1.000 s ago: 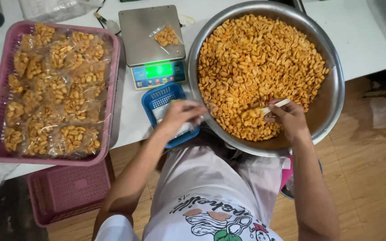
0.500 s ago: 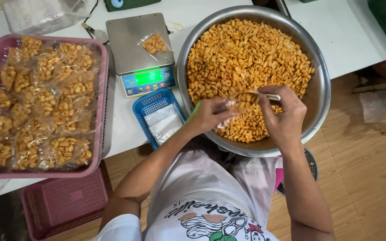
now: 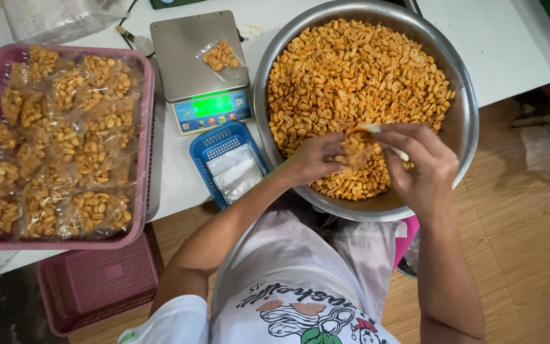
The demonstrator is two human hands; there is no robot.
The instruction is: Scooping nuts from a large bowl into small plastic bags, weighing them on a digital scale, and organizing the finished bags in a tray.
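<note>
A large steel bowl point(image 3: 463, 121) full of orange coated peanuts point(image 3: 351, 70) rests at the table's edge. Over its near side my left hand point(image 3: 313, 159) holds a small clear plastic bag point(image 3: 356, 148) partly filled with peanuts. My right hand point(image 3: 421, 162) grips a white spoon point(image 3: 377, 129) whose tip is at the bag's mouth. A small bag of peanuts point(image 3: 219, 56) lies on the digital scale point(image 3: 198, 60) with a lit green display.
A pink basket point(image 3: 144, 127) holds several filled peanut bags at the left. A blue basket point(image 3: 206, 148) with empty clear bags sits beside the bowl. Another pink basket point(image 3: 97, 286) lies on the floor under the white table point(image 3: 498, 38).
My left hand left the blue basket with an empty bag and came over the bowl. My right hand lifted the spoon from the peanuts to the bag's mouth.
</note>
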